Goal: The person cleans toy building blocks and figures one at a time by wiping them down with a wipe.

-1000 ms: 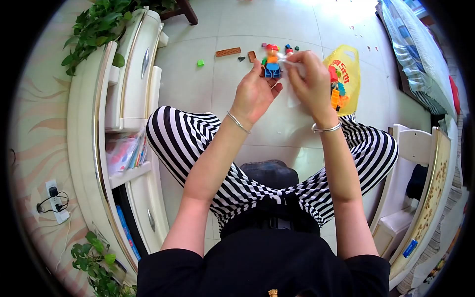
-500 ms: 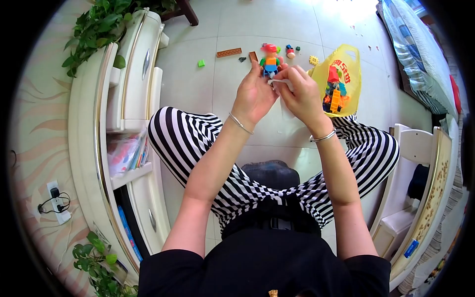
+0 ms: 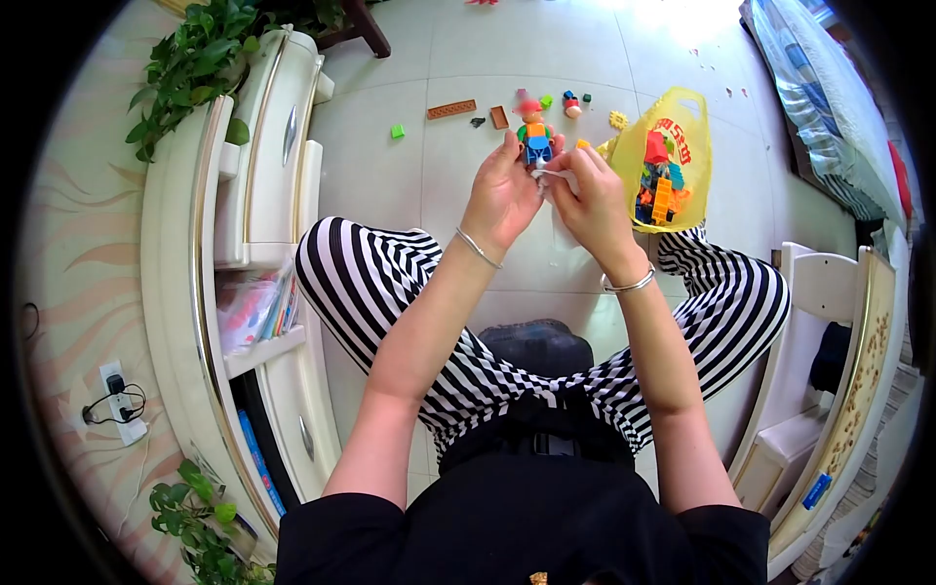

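Note:
My left hand (image 3: 499, 190) is closed round a toy figure (image 3: 535, 141) with a red hat, green sleeves, an orange front and blue legs. The figure stands up from the fingers, its face towards me. My right hand (image 3: 591, 195) pinches a thin white piece (image 3: 556, 174) and brings it against the lower end of the figure. Whether this white piece is tissue, cloth or a swab cannot be made out. My right fingertips partly cover the spot where they meet.
A yellow plastic bag (image 3: 694, 146) with colourful toy blocks (image 3: 663, 195) lies to the right. A brown plate (image 3: 451, 109), a green block (image 3: 397, 131), a small red-and-blue toy (image 3: 572, 107) and a yellow gear-like piece (image 3: 618, 120) lie on the tiles. White cabinets (image 3: 263, 146) stand left.
The toy figure has come slightly lower and turned more upright in my left hand. My right hand has shifted a little downward, still pinching the white piece.

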A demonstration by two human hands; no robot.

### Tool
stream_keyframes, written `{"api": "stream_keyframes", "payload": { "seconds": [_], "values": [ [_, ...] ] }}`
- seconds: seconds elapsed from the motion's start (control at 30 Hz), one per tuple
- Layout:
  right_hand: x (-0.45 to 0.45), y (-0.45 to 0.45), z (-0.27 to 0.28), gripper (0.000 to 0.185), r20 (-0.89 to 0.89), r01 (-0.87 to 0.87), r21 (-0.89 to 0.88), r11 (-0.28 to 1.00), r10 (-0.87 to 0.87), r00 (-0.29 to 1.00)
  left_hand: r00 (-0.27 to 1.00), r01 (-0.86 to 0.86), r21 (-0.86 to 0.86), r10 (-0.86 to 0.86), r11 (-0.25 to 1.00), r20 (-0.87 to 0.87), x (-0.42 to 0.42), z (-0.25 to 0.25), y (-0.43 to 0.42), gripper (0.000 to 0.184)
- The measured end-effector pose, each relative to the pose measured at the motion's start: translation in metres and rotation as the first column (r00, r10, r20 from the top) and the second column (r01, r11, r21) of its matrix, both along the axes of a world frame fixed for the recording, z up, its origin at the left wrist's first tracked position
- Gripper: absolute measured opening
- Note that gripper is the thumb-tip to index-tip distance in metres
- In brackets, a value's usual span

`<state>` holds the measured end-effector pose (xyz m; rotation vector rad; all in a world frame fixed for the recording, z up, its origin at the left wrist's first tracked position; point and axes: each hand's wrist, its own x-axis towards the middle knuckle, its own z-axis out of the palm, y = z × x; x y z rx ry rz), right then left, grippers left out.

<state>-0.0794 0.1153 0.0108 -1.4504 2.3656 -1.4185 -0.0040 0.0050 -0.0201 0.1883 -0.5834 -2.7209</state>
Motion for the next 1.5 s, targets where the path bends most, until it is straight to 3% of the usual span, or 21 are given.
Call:
{"api": "stream_keyframes", "payload": {
  "seconds": [0.13,0.2,0.23,0.3,0.33,0.37,0.43,0.47,0.53,0.57,0.63,0.67,0.83,0.9,1.03,1.1,1.17,1.23,1.3,1.37,1.5],
  "values": [
    [-0.003,0.012,-0.004,0.010,0.047,0.065,-0.064,0.996,-0.062,0.997,1.000,-0.018,0.126,0.016,0.992,0.018,-0.002,0.004,0.004,0.050],
    [-0.001,0.016,-0.005,0.013,0.395,0.084,-0.110,0.990,-0.034,0.918,1.000,0.012,0.137,-0.015,0.991,0.025,-0.003,0.001,0.007,0.050],
    [0.000,0.017,-0.006,0.013,0.397,0.094,-0.109,0.990,-0.043,0.917,0.999,0.034,0.146,-0.038,0.989,0.031,-0.003,0.000,0.008,0.050],
    [-0.001,0.019,-0.007,0.016,0.737,0.160,-0.139,0.977,-0.006,0.676,0.998,0.039,0.106,-0.044,0.994,0.041,-0.004,-0.003,0.011,0.051],
    [-0.002,0.020,-0.015,0.018,0.806,0.189,-0.200,0.961,0.051,0.589,0.998,0.035,0.064,-0.038,0.997,0.046,-0.006,-0.004,0.013,0.051],
    [-0.002,0.021,-0.017,0.018,0.806,0.199,-0.198,0.960,0.045,0.590,0.998,0.044,0.065,-0.048,0.997,0.046,-0.007,-0.005,0.015,0.051],
    [-0.001,0.022,-0.020,0.018,0.896,0.338,-0.297,0.893,0.139,0.421,0.987,0.067,-0.092,-0.053,0.993,0.152,-0.006,-0.003,0.020,0.048],
    [-0.003,0.025,-0.024,0.017,0.899,0.339,-0.298,0.892,0.143,0.414,0.986,0.077,-0.093,-0.062,0.993,0.155,-0.007,-0.004,0.024,0.048],
    [-0.005,0.028,-0.031,0.016,0.912,0.374,-0.284,0.883,0.129,0.389,0.963,0.061,-0.331,0.032,0.942,0.269,-0.011,-0.005,0.032,0.045],
    [-0.007,0.030,-0.032,0.016,0.924,0.397,-0.268,0.878,0.117,0.364,0.963,0.069,-0.332,0.024,0.941,0.269,-0.014,-0.004,0.037,0.045],
    [-0.010,0.036,-0.034,0.016,0.932,0.415,-0.272,0.868,0.130,0.339,0.908,0.132,-0.560,0.126,0.818,0.399,-0.024,0.001,0.049,0.044],
    [-0.014,0.039,-0.037,0.016,0.932,0.450,-0.270,0.851,0.113,0.344,0.914,0.120,-0.609,0.152,0.784,0.375,-0.031,-0.002,0.054,0.045],
    [-0.051,0.067,-0.041,0.017,0.937,0.630,-0.271,0.728,0.048,0.347,0.915,0.159,-0.660,0.141,0.734,0.378,-0.085,-0.023,0.086,0.050],
    [-0.074,0.083,-0.055,0.019,0.934,0.658,-0.284,0.698,0.047,0.354,0.900,0.172,-0.731,0.196,0.661,0.389,-0.113,-0.042,0.097,0.053],
    [-0.113,0.104,-0.077,0.019,0.940,0.740,-0.282,0.611,0.023,0.339,0.885,0.235,-0.727,0.167,0.645,0.435,-0.160,-0.070,0.120,0.056],
    [-0.123,0.109,-0.094,0.018,0.957,0.794,-0.241,0.559,-0.002,0.291,0.873,0.315,-0.752,0.134,0.580,0.469,-0.175,-0.085,0.123,0.053],
    [-0.133,0.115,-0.111,0.017,0.964,0.807,-0.226,0.545,0.004,0.268,0.876,0.277,-0.669,0.105,0.690,0.471,-0.187,-0.100,0.131,0.054],
    [-0.134,0.116,-0.123,0.018,0.961,0.802,-0.222,0.554,-0.016,0.277,0.862,0.297,-0.698,0.132,0.651,0.490,-0.189,-0.117,0.132,0.048],
    [-0.129,0.111,-0.127,0.017,0.962,0.794,-0.226,0.565,0.001,0.273,0.851,0.372,-0.571,-0.023,0.732,0.525,-0.185,-0.126,0.127,0.036],
    [-0.118,0.102,-0.117,0.017,0.954,0.774,-0.204,0.599,-0.055,0.295,0.824,0.394,-0.498,-0.056,0.772,0.564,-0.170,-0.105,0.123,0.028],
    [-0.093,0.077,-0.111,0.018,0.909,0.681,-0.216,0.700,-0.111,0.402,0.889,0.230,-0.454,0.004,0.861,0.458,-0.135,-0.092,0.105,0.023]
  ]
}}
